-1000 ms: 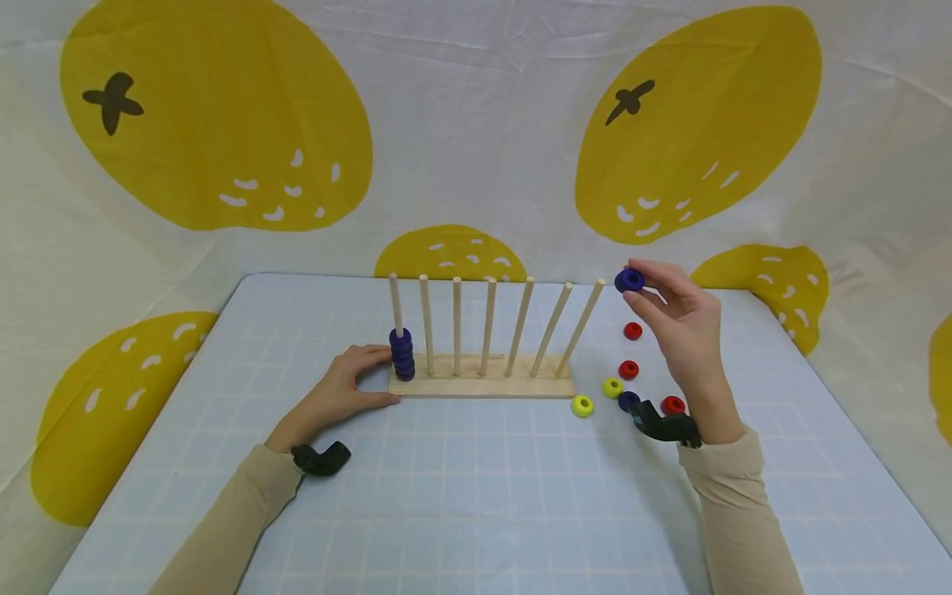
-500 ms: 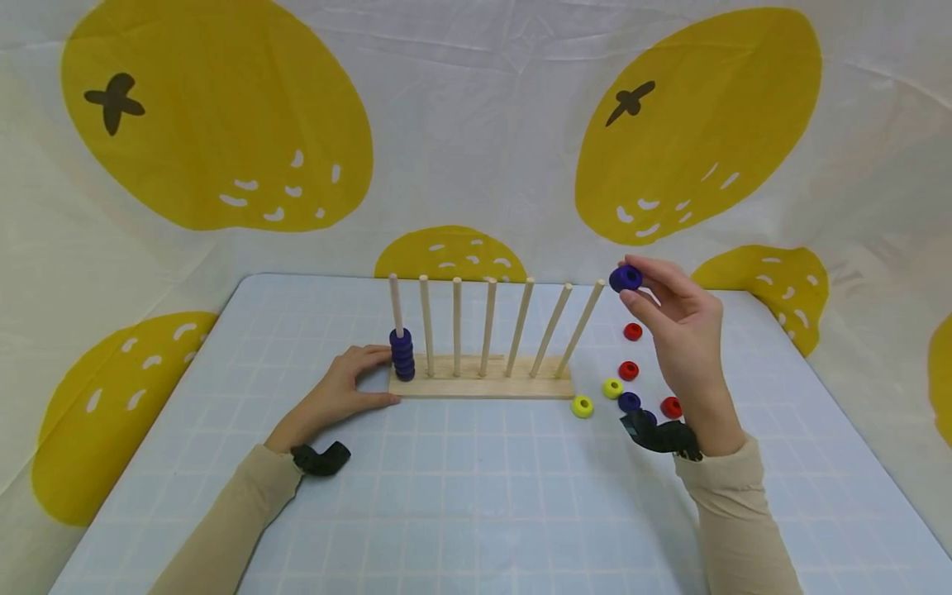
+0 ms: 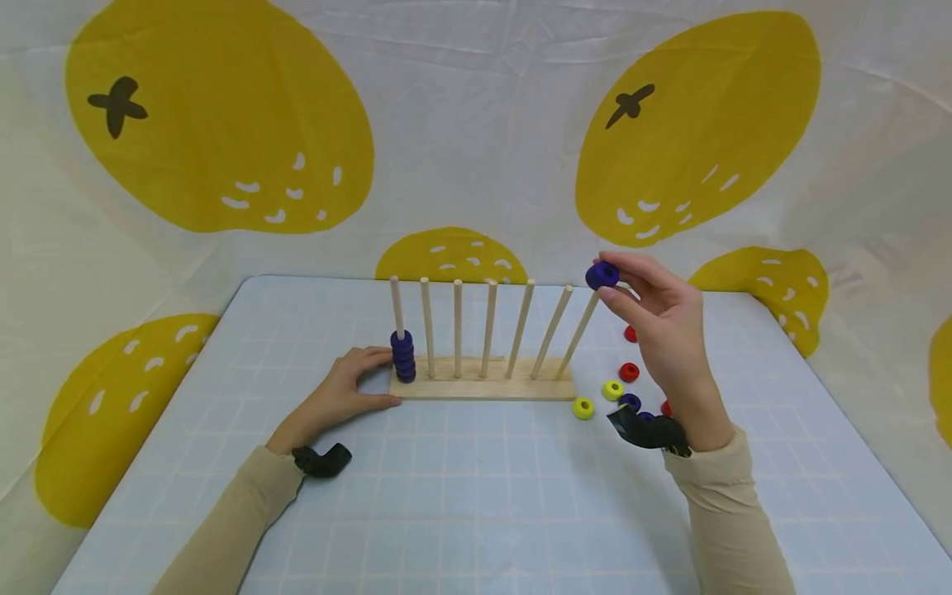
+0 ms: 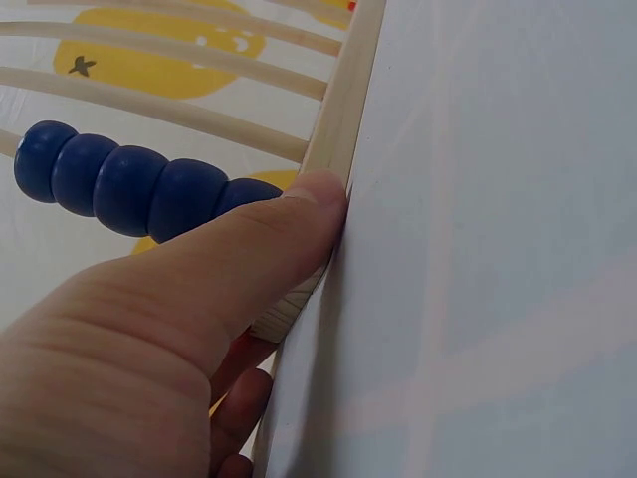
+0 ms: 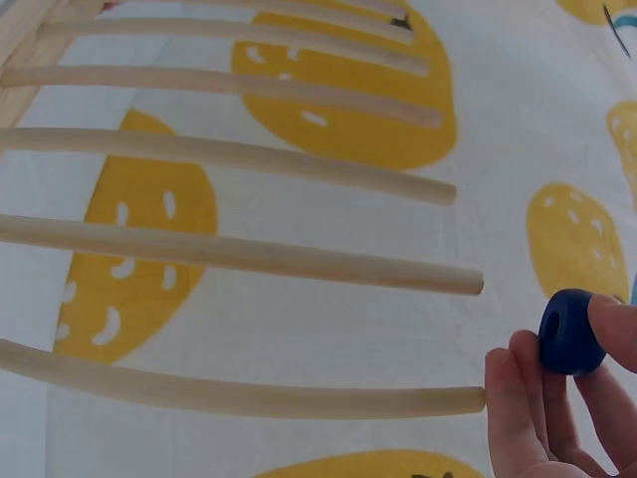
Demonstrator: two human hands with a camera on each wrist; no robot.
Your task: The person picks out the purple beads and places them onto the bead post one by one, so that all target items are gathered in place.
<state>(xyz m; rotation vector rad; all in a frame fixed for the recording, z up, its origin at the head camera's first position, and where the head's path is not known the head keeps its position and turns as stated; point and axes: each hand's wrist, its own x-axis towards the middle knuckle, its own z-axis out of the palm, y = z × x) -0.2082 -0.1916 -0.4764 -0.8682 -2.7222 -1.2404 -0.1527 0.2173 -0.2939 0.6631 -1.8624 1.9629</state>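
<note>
The right hand (image 3: 658,318) is raised, its fingertips pinching a round blue bead (image 3: 602,275) at the tip of the rightmost peg (image 3: 581,330) and hiding part of a red bead (image 3: 630,334) on the desk (image 3: 476,496). The left hand (image 3: 345,390), thumb straight, presses the left end of the smooth wooden peg rack (image 3: 482,388), beside five stacked blue beads (image 3: 403,355).

The rack (image 3: 482,387) sits mid-bench (image 3: 476,496) with a bead stack (image 3: 403,355) on its leftmost peg, loose beads (image 3: 611,388) right of it.
</note>
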